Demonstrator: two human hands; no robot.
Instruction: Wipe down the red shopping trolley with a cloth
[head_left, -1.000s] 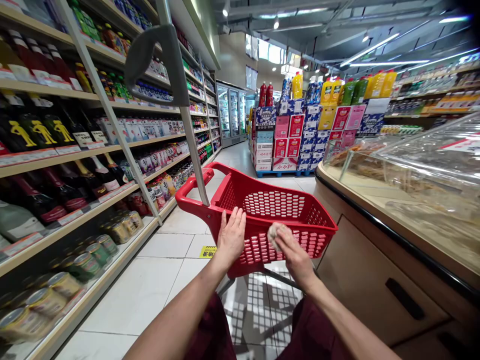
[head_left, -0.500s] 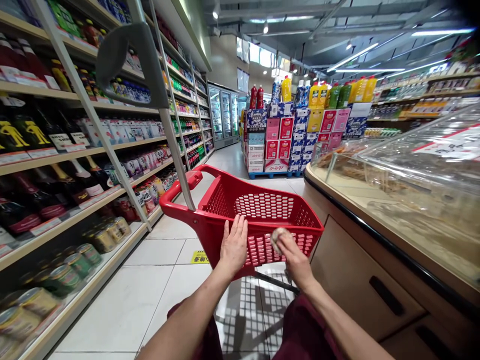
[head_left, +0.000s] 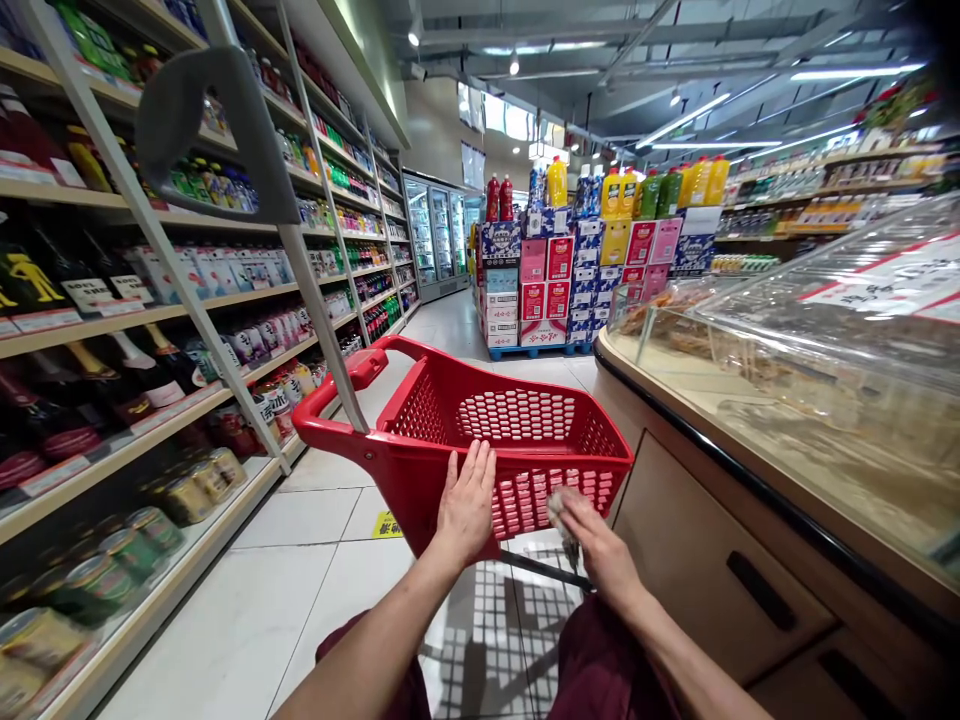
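A red plastic shopping cart [head_left: 409, 470] with a perforated basket stands sideways in front of me. My left hand [head_left: 466, 500] lies flat on its near side, fingers stretched out up to the top rim and nothing in them. Against the lower part of the perforated wall, my right hand [head_left: 600, 540] has its fingers closed round a crumpled, greyish-white cloth [head_left: 556, 505]. Part of the cloth is hidden behind the fingers and hangs down below them. A grey pole with a looped handle [head_left: 259, 140] rises from the cart's left end.
Shelves of bottles and cans [head_left: 187, 300] line the left side. On the right is a counter [head_left: 697, 470] with a clear cover. Stacked drink cartons [head_left: 547, 290] stand on a blue pallet ahead. A yellow floor sticker [head_left: 386, 525] lies beside the cart.
My right hand has moved down the cart's side with the cloth. My left hand stays flat on the cart. The view has shifted slightly, so the cart appears further left.
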